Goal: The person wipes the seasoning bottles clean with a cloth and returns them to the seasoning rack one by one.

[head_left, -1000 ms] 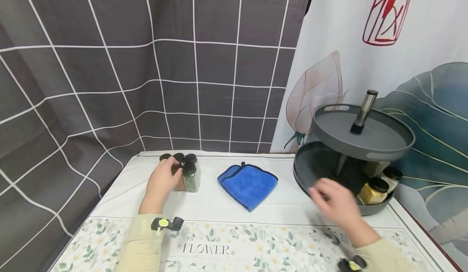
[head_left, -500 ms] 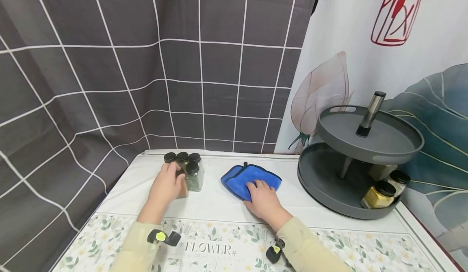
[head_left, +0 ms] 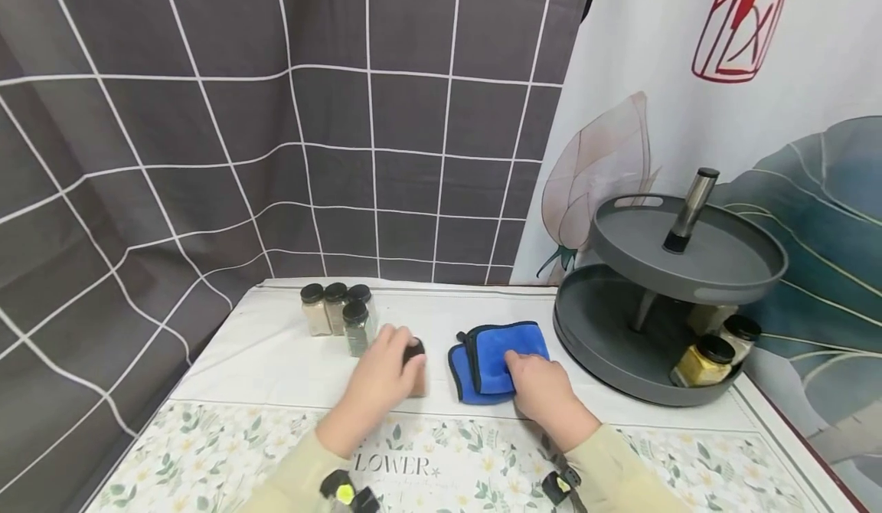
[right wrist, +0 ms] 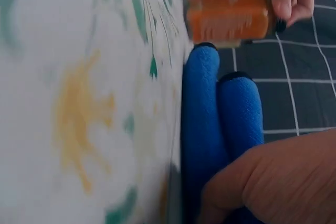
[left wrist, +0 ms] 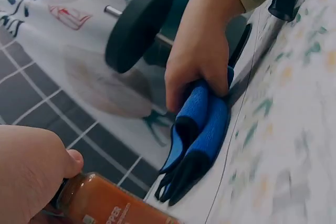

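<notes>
Left hand (head_left: pixel 380 367), lower centre of the head view: grip clenched on the lid (head_left: pixel 413 351) of the orange jar (right wrist: pixel 228 18), we judge so its body stands upright and uncovered. Right hand (head_left: pixel 549 392), right of centre: grip pinching the folded blue cloth (head_left: pixel 506 356) by its edge, likely for easy control. Four jars (head_left: pixel 357 333) huddle left of centre on the surface (head_left: pixel 255 364), perhaps to save room.

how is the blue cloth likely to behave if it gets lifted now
The blue cloth is probably floppy, since it lies folded in soft, rounded bends. It should slip little, as its surface looks fuzzy. Because the right hand grips it near one side, the opposite side may well droop or unfold.
</notes>
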`<state>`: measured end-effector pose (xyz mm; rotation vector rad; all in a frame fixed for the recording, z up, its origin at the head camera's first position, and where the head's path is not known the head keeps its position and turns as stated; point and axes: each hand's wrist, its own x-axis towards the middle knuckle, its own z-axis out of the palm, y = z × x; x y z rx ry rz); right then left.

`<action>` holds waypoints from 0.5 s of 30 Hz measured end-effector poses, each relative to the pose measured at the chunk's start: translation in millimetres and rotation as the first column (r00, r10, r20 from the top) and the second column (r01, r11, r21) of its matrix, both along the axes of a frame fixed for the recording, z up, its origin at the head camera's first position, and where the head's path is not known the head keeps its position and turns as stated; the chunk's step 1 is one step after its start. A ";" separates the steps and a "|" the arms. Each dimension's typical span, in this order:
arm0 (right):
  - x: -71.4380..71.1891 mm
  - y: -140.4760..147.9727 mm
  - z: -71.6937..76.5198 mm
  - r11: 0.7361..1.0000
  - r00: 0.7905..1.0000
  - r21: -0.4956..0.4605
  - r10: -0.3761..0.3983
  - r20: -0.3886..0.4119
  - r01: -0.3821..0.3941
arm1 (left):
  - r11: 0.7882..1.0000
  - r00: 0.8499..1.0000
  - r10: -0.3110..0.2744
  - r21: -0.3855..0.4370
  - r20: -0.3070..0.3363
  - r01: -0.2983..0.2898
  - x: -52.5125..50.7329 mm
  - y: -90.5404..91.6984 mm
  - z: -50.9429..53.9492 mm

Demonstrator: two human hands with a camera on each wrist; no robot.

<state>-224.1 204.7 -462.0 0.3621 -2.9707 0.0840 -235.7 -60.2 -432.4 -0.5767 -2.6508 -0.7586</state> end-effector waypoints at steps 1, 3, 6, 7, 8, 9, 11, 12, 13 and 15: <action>1.7 3.4 0.9 1.000 1.000 -0.001 -0.002 0.010 0.002 | 1.000 1.000 -0.015 0.008 -0.009 0.015 -3.5 8.4 -0.8; 3.6 8.6 2.6 1.000 1.000 -0.024 0.010 0.027 -0.009 | 1.000 0.999 -0.026 0.005 -0.035 0.026 -12.2 22.5 -2.7; 3.4 12.4 3.1 0.998 0.999 -0.058 0.039 0.032 -0.037 | 1.000 0.997 -0.020 0.008 -0.068 0.020 -25.8 36.5 -6.3; 2.8 12.7 2.4 0.997 0.999 -0.064 0.046 0.024 -0.044 | 1.000 0.997 -0.018 0.012 -0.077 0.019 -30.3 39.1 -8.7; 2.0 12.8 1.6 0.997 0.998 -0.063 0.054 0.014 -0.053 | 1.000 0.997 -0.018 0.022 -0.082 0.020 -34.5 40.9 -11.4; 1.3 12.6 1.1 0.996 0.998 -0.060 0.060 0.005 -0.059 | 0.999 0.996 -0.021 0.037 -0.087 0.024 -38.6 42.1 -14.7; -3.2 10.5 -0.1 0.996 0.997 -0.057 0.074 -0.017 -0.075 | 0.993 0.996 -0.041 0.104 -0.085 0.050 -45.0 39.2 -22.2; -6.4 10.4 -0.5 0.995 0.997 -0.065 0.073 -0.028 -0.075 | 0.984 0.995 -0.067 0.158 -0.080 0.079 -48.1 37.4 -26.7; -9.8 11.2 0.0 0.994 0.997 -0.084 0.061 -0.040 -0.064 | 0.970 0.993 -0.098 0.217 -0.065 0.109 -50.8 35.3 -31.9; -18.7 16.1 0.7 0.985 0.998 -0.172 -0.021 -0.053 0.011 | 0.923 0.985 -0.173 0.345 -0.016 0.167 -54.7 31.4 -43.6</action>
